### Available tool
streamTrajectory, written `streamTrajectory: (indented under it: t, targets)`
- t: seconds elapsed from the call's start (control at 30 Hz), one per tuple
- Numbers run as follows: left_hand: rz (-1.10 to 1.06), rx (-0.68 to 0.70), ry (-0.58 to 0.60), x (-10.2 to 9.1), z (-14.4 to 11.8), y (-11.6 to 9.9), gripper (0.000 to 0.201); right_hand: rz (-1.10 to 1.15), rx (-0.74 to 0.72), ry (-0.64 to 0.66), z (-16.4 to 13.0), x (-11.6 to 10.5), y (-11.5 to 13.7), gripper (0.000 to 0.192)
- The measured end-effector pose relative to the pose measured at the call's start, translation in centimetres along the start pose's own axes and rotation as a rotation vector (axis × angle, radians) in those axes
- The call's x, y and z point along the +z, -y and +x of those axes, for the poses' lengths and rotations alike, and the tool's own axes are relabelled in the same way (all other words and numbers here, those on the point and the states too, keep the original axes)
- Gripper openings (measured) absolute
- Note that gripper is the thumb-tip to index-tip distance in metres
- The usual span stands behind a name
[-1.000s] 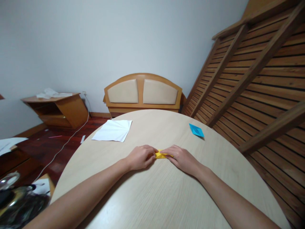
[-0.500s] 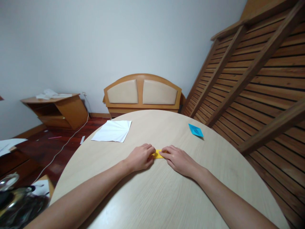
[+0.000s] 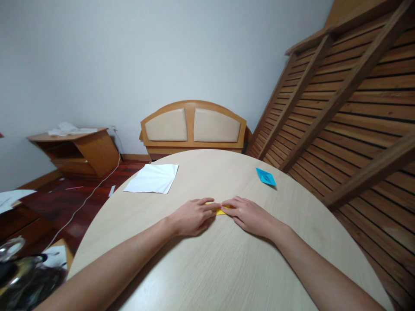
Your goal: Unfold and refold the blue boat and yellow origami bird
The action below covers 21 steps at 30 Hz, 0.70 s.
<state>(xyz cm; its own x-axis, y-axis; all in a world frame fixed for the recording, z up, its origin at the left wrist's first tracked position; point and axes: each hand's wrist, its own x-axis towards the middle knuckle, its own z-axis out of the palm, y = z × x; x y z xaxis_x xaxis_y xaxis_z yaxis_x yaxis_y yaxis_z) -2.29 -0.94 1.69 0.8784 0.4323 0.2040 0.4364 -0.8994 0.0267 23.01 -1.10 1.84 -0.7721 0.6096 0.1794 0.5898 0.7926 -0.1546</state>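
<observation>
A small folded piece of yellow paper (image 3: 221, 212) lies on the table in front of me, mostly covered by my fingers. My left hand (image 3: 195, 217) reaches over its left part, with the fingers stretched out and the index finger lying along the paper. From the right, my right hand (image 3: 248, 216) has its fingers drawn together on the paper, thumb and index at the yellow edge. The fingertips of both hands nearly meet. Beyond my right hand sits a folded blue paper piece (image 3: 266, 176).
A round wooden table (image 3: 207, 268) carries creased white paper sheets (image 3: 152, 179) at its far left. A headboard (image 3: 193, 103) stands behind it, and a slatted wooden frame (image 3: 337, 103) leans at the right. A cabinet (image 3: 94, 151) and a white cable are to the left.
My left fingers have uncurled and extended right across the yellow paper. Less of its middle shows, and yellow is visible nearer my right hand, which has hardly moved.
</observation>
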Motion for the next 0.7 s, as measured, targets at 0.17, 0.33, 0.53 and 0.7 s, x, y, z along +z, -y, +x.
streamTrajectory:
  t: [0.17,0.33,0.53,0.7]
  targets:
    - [-0.074,-0.007,0.024,0.3,0.0,-0.3,0.032,-0.066,0.020,0.040,-0.2,-1.0,0.0,0.031]
    - [-0.075,-0.072,0.049,0.3,0.0,-0.4,0.042,-0.143,0.161,0.021,0.0,-0.7,1.7,0.039]
    - [-0.109,-0.106,0.065,0.3,-0.1,-0.1,0.061,-0.054,0.333,0.185,0.1,0.1,3.9,0.066]
    - [-0.123,-0.113,0.066,0.3,-0.2,-0.1,0.062,-0.073,0.519,0.277,-0.5,-0.5,2.9,0.068]
